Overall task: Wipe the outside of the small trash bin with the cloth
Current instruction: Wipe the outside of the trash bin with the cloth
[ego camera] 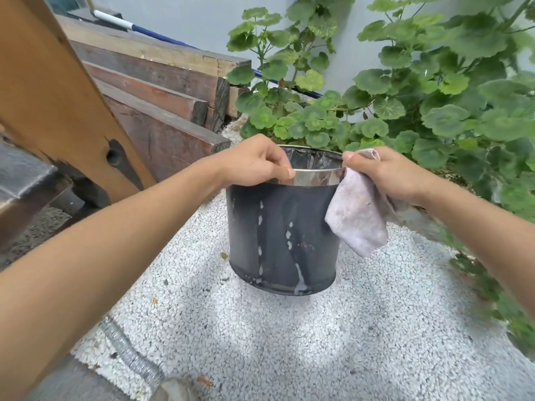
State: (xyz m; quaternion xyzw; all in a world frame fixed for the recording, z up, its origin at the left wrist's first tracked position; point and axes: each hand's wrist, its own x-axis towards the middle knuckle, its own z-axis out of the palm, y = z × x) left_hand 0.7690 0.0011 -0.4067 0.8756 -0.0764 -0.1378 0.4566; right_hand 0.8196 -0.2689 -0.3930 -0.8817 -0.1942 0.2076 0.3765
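white gravel (pixel 289 328) | bin (pixel 280 227): black liner (pixel 312 160) | left hand (pixel 254 162) fingers pinch rim | right hand (pixel 388 175) grips cloth (pixel 359 218)

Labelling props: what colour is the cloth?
Pale lilac-grey cloth, in the right hand; head view.

Dark grey bin (pixel 282 233) with silver rim and white drip streaks; the right hand (pixel 385 176) grips a pale lilac cloth (pixel 357 218); speckled white gravel (pixel 289 337) below both hands

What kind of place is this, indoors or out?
Likely outdoors, a garden corner or patio: white gravel ground, leafy geranium-like plants against a wall, and stacked timber beams beside the trash bin.
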